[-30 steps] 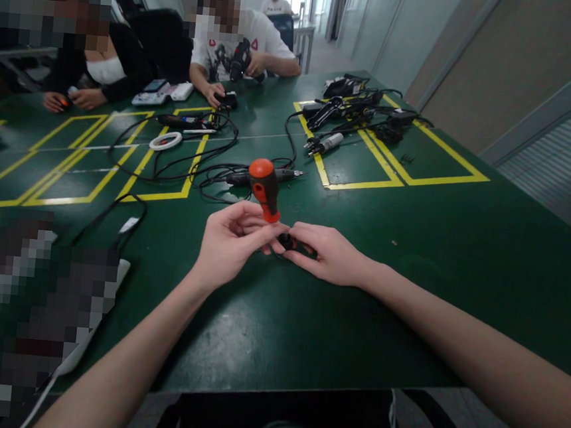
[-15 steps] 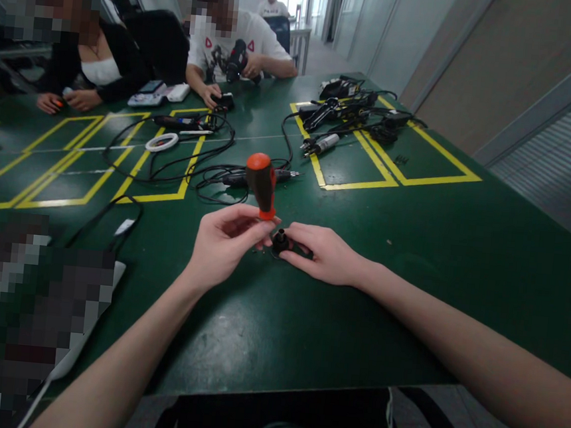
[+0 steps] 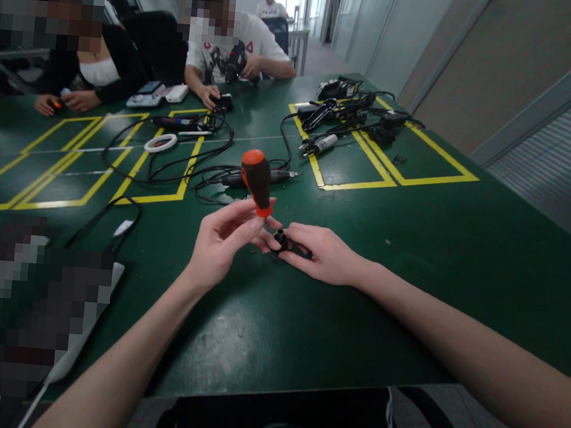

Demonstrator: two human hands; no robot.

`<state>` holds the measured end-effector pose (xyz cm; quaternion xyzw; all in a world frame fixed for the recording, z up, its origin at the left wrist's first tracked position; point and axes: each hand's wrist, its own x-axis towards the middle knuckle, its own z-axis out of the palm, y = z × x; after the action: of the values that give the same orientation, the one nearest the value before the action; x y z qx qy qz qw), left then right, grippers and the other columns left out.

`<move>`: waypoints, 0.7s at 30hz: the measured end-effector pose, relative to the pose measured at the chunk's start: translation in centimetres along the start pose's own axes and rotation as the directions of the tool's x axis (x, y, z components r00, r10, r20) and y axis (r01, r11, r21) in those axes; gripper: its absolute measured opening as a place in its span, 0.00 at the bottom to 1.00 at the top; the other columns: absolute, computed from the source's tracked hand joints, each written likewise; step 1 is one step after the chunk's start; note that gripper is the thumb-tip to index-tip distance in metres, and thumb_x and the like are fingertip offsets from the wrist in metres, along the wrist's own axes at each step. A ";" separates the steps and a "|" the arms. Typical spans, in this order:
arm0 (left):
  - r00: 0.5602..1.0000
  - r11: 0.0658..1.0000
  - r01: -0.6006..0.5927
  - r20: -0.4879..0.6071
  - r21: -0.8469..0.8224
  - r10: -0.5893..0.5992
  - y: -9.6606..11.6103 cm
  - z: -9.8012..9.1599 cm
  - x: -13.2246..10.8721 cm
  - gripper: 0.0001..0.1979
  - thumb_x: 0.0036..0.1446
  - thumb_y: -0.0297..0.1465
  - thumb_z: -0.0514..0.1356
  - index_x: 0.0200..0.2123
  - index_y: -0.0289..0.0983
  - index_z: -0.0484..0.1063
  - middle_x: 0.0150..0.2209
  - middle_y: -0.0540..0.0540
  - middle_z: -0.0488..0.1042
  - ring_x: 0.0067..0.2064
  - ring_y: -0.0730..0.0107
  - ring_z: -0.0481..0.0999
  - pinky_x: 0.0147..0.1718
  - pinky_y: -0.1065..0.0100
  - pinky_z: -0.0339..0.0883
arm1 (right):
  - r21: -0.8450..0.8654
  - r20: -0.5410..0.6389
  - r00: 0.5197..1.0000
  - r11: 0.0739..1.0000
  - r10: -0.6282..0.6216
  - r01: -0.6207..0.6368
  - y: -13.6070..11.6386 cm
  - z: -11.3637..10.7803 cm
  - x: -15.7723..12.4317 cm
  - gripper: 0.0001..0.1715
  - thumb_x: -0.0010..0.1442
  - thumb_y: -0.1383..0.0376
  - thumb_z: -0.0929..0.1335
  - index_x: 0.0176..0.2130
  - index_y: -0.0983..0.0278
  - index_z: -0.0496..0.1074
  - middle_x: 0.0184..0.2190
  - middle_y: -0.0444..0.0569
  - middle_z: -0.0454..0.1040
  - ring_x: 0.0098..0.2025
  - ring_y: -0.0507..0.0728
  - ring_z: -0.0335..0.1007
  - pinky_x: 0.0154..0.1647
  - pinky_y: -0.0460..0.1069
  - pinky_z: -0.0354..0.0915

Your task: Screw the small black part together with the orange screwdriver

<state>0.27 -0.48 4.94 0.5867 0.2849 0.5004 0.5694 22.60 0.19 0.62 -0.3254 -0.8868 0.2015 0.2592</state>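
In the head view, my left hand (image 3: pixel 223 238) is closed around the lower end of a screwdriver (image 3: pixel 257 179) with an orange and dark handle. The handle points up and leans to the left; the tip is hidden by my fingers. Just to the right, my right hand (image 3: pixel 324 254) grips a small black part (image 3: pixel 280 239) on the table, with a short round tube standing up from it. Its exact kind I cannot make out. The left fingertips lie close beside this part; whether they touch it I cannot tell.
Beyond my hands lie a slim dark corded tool (image 3: pixel 238 178), a white ring (image 3: pixel 160 142) and looping black cables. Several dark tools and cords (image 3: pixel 344 109) pile up at the back right inside yellow tape. Two people sit across the green table (image 3: pixel 354 340), one holding a drill (image 3: pixel 235 62).
The screwdriver handle has tilted further to the left, and the fingers of my left hand have shifted slightly around it. My right hand stays on the black part.
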 end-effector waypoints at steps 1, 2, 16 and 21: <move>1.000 1.000 0.007 0.005 0.002 -0.007 -0.1 -0.1 0.0 0.20 0.61 0.43 0.70 0.51 0.37 0.81 0.36 0.45 0.84 0.31 0.66 0.86 0.30 0.69 0.81 | 0.003 -0.002 1.000 1.000 0.001 -0.001 0.0 0.0 0.0 0.08 0.71 0.61 0.67 0.43 0.64 0.72 0.34 0.48 0.74 0.34 0.56 0.68 0.35 0.49 0.61; 1.000 1.000 0.010 0.007 0.008 -0.010 -0.1 -0.1 0.0 0.21 0.62 0.45 0.69 0.52 0.37 0.81 0.36 0.45 0.84 0.30 0.67 0.86 0.30 0.69 0.81 | 0.006 -0.003 1.000 1.000 0.003 -0.003 -0.1 0.0 0.0 0.08 0.71 0.61 0.67 0.43 0.64 0.72 0.34 0.48 0.74 0.34 0.56 0.68 0.35 0.49 0.61; 0.984 0.974 -0.117 -0.113 0.194 0.141 0.7 0.9 0.3 0.15 0.56 0.38 0.74 0.35 0.36 0.73 0.41 0.45 0.83 0.23 0.77 0.77 0.23 0.72 0.73 | 0.001 0.000 1.000 1.000 -0.006 0.006 0.2 0.1 0.0 0.08 0.71 0.62 0.67 0.45 0.65 0.72 0.34 0.47 0.73 0.31 0.54 0.65 0.34 0.48 0.59; 0.957 0.841 -0.260 0.013 0.475 0.289 2.0 1.0 1.2 0.09 0.55 0.32 0.70 0.31 0.37 0.72 0.32 0.48 0.78 0.28 0.74 0.75 0.27 0.71 0.71 | -0.009 -0.006 1.000 1.000 -0.003 0.003 0.2 0.3 0.0 0.08 0.72 0.61 0.67 0.45 0.64 0.72 0.34 0.46 0.73 0.31 0.54 0.64 0.34 0.49 0.59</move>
<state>1.10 -0.14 7.26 0.7272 0.3277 0.5094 0.3231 22.50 0.27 0.33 -0.3257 -0.8874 0.1961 0.2608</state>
